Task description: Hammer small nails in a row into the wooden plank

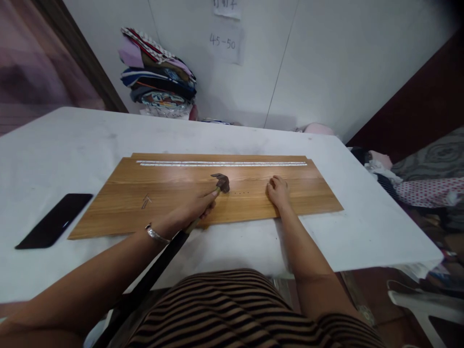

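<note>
A wooden board (152, 193) lies flat on the white table (54, 154). My left hand (194, 208) is closed round the handle of a claw hammer (221, 182), gripped close to the head, which rests on the board near a short row of small nails (241, 193). My right hand (278, 192) lies on the board to the right of the nails, fingers curled and pressed down; whether it holds anything is hidden. A few loose nails (146, 201) lie on the board's left part. A white measuring strip (221, 164) runs along the far edge.
A black phone (54, 220) lies on the table left of the board. Folded fabrics (157, 72) are stacked against the back wall. Clothes and a white plastic chair (416, 299) sit on the floor to the right.
</note>
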Demonstrator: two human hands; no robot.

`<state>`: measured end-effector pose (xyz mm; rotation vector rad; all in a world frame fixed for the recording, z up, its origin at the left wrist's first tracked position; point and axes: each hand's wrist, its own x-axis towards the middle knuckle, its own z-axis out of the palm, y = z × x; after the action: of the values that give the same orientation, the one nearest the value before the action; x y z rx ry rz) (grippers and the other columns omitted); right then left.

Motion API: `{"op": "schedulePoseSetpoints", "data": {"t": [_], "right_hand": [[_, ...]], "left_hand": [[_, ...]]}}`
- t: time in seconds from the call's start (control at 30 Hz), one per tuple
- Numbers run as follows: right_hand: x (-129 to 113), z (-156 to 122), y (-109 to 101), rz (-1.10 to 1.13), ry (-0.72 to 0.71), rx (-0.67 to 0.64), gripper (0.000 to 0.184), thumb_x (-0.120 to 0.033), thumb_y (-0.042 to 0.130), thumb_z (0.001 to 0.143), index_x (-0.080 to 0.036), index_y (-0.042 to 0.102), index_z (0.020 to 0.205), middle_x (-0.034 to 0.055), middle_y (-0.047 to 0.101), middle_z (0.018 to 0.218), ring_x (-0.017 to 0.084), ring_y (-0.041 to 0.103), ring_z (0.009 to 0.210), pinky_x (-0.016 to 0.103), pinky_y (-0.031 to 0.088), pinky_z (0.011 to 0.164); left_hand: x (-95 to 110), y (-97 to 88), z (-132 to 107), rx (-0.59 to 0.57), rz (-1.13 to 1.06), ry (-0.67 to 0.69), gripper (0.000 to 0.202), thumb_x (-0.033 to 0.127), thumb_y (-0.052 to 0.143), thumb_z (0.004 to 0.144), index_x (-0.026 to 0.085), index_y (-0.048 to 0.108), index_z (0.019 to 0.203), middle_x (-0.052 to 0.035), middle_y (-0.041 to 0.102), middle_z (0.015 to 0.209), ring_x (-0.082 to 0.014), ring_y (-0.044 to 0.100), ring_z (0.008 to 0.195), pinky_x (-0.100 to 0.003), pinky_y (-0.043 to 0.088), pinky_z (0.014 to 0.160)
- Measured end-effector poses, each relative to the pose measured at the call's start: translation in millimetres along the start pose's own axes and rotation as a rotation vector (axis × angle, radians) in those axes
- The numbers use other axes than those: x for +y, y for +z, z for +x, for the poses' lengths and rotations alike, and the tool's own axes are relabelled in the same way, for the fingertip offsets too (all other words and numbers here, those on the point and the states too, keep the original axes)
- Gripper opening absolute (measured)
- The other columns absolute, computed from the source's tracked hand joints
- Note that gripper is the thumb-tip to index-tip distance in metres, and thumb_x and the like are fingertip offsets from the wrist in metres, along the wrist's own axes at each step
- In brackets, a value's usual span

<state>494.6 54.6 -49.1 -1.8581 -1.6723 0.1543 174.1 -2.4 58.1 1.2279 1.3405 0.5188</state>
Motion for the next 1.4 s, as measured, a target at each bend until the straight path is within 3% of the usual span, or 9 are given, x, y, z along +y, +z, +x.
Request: {"op": "schedulePoseSetpoints", "data": {"t": [0.17, 0.33, 1.1, 1.4], "right_hand": [[-1, 0, -1, 0.005, 0.013, -0.01, 0.031, -0.024, 0.052, 0.09, -0.016, 0.073, 0.111, 0.0171, 0.066, 0.136, 0.029, 0.055, 0.129, 0.049, 0.034, 0.114], [-1, 0, -1, 0.015, 0.016, 0.001, 0.029, -0.025, 0.052, 0.09, -0.018, 0.073, 0.109, 0.0154, 0.067, 0.135, 0.029, 0.055, 0.129, 0.049, 0.033, 0.114], [-2, 1, -1, 0.048, 0.04, -0.005, 0.029, -0.025, 0.052, 0.09, -0.018, 0.075, 0.106, 0.0152, 0.067, 0.135, 0.028, 0.055, 0.129, 0.049, 0.032, 0.116], [-1, 2, 0, 0.039, 0.03, -0.012, 0.028, -0.024, 0.053, 0.09, -0.018, 0.075, 0.106, 0.0146, 0.068, 0.133, 0.027, 0.056, 0.128, 0.046, 0.033, 0.115]], "left_hand": [[-7, 2.3, 6, -0.029, 0.033, 0.003, 0.049, 0.071, 0.054, 0.086, 0.023, 0.048, 0.077, 0.0038, 0.043, 0.057, -0.0091, 0.035, 0.046, -0.023, 0.027, 0.041], [-12, -0.7, 8, -0.043, 0.004, 0.027, 0.053, 0.074, 0.054, 0.084, 0.022, 0.052, 0.082, 0.0036, 0.046, 0.062, -0.0085, 0.036, 0.048, -0.023, 0.028, 0.042], [-2, 7.2, 5, -0.013, 0.098, -0.035, 0.051, 0.071, 0.052, 0.085, 0.022, 0.05, 0.073, 0.0028, 0.045, 0.057, -0.0101, 0.036, 0.047, -0.025, 0.028, 0.042], [2, 9.4, 5, -0.024, 0.055, -0.005, 0.05, 0.072, 0.055, 0.084, 0.021, 0.052, 0.079, 0.0038, 0.046, 0.06, -0.0092, 0.036, 0.048, -0.024, 0.029, 0.043]]}}
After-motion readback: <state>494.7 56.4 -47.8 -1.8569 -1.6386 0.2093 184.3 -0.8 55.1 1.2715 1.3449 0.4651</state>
